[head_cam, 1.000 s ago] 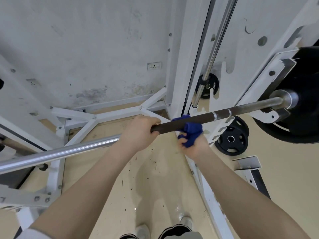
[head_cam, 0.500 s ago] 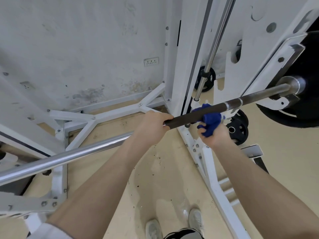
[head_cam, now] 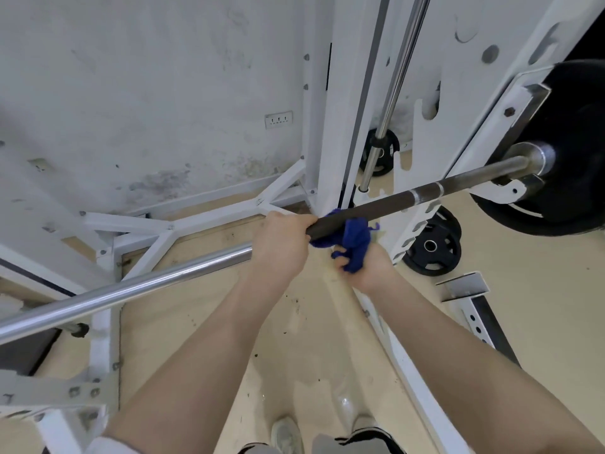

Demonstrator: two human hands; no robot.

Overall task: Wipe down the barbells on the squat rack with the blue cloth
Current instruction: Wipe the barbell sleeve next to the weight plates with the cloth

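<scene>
Gripping barbell (head_cam: 409, 194): left hand (head_cam: 281, 244) fingers curled | right hand (head_cam: 366, 267) fingers clamp blue cloth (head_cam: 355, 239)

Both arms are stretched forward; the left hand (head_cam: 281, 245) is curled closed, the right hand (head_cam: 366, 267) likewise, palm upward.

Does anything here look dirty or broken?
Yes. The white wall has dark, mouldy-looking stains low down, and the tan floor is speckled with dark spots. The barbell itself looks straight and unbroken.
</scene>
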